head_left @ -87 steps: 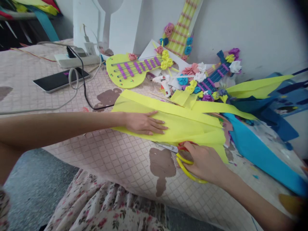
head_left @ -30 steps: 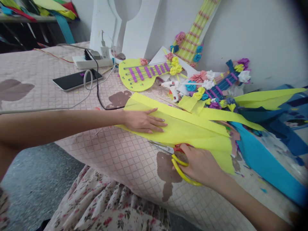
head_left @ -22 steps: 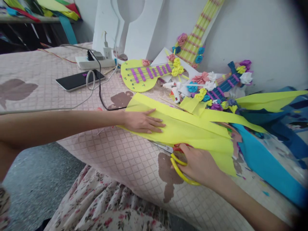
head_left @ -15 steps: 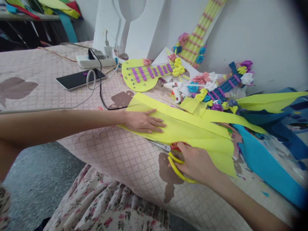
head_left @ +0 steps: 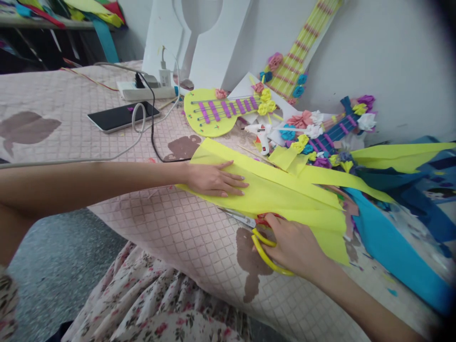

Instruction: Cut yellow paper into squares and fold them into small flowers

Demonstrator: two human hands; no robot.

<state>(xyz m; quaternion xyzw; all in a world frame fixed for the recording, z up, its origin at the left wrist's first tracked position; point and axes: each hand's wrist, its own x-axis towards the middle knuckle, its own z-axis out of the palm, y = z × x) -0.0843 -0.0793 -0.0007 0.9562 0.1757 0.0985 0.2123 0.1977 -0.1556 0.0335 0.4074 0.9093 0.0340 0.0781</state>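
My left hand (head_left: 213,179) lies flat, fingers stretched out, on a large yellow sheet (head_left: 281,192) spread over the pink quilted surface (head_left: 178,228). My right hand (head_left: 294,244) grips yellow-handled scissors (head_left: 261,237) at the sheet's near edge. The metal blades (head_left: 238,216) point left under that edge. The far side of the sheet is cut into long strips (head_left: 331,178).
Behind the sheet lie a yellow paper guitar (head_left: 217,109), a blue one with paper flowers (head_left: 331,128) and a white glue gun (head_left: 261,135). A phone (head_left: 121,116), a power strip (head_left: 146,90) and cables lie at the back left. Blue sheets (head_left: 395,237) lie to the right.
My right hand with the scissors has crept a little to the left along the sheet's near edge. My left hand has stayed flat on the sheet. The camera has shifted slightly.
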